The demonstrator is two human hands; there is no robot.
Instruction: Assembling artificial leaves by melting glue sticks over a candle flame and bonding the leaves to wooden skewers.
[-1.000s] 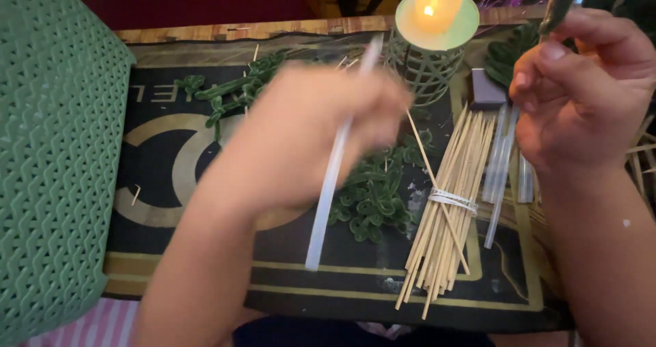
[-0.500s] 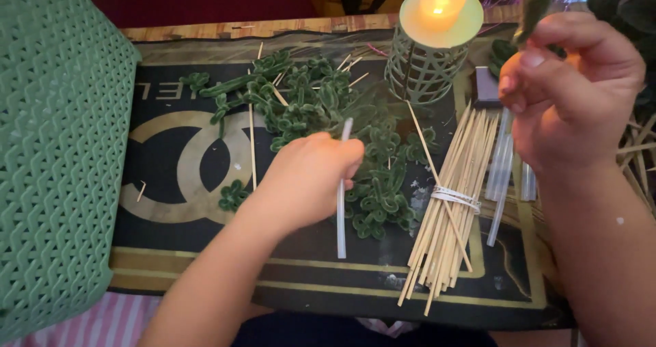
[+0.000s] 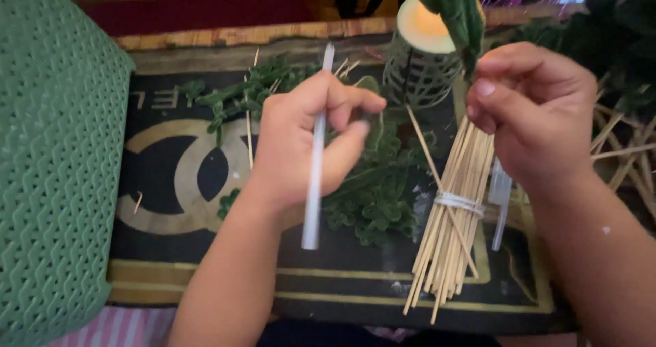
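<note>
left hand (image 3: 301, 142): gripping white stick (image 3: 316, 162), over the black board (image 3: 171, 183)
right hand (image 3: 536, 114): pinching green bundle (image 3: 454, 12), right of the candle
candle (image 3: 424, 29): sits in a wire holder (image 3: 417, 73), far edge of board
skewers (image 3: 454, 203): tied bunch, below the candle
green trimmings (image 3: 376, 196): left of skewers
green basket (image 3: 48, 169): left of board, contents hidden
</note>
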